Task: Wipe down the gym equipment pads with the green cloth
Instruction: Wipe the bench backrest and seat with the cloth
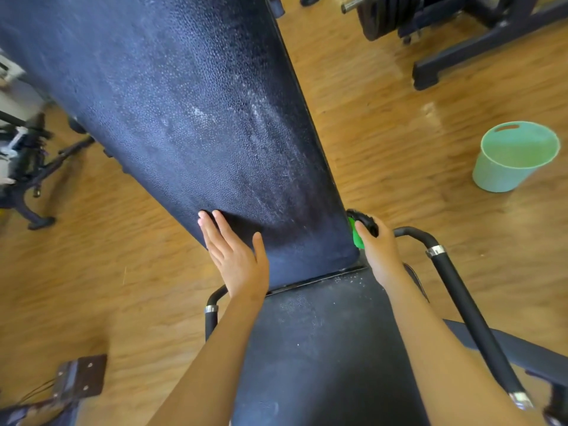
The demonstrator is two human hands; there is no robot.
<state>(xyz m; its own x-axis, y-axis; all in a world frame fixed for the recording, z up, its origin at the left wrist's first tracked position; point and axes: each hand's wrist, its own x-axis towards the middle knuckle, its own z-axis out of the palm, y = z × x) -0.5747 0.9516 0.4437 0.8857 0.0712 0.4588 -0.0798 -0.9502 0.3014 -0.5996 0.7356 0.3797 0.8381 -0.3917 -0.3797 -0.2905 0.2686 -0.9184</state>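
My right hand (379,250) grips the green cloth (356,238) at the near right edge of the back pad (215,118), whose length runs far-left from there. My left hand (236,256) lies flat, fingers straight, on its near left edge.

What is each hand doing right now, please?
Left hand: open, flat on the pad.
Right hand: holding the cloth at the pad's edge.

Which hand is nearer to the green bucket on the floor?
Right. The right hand holds the green cloth at the pad's edge facing the bucket; the left hand rests on the pad's far side.
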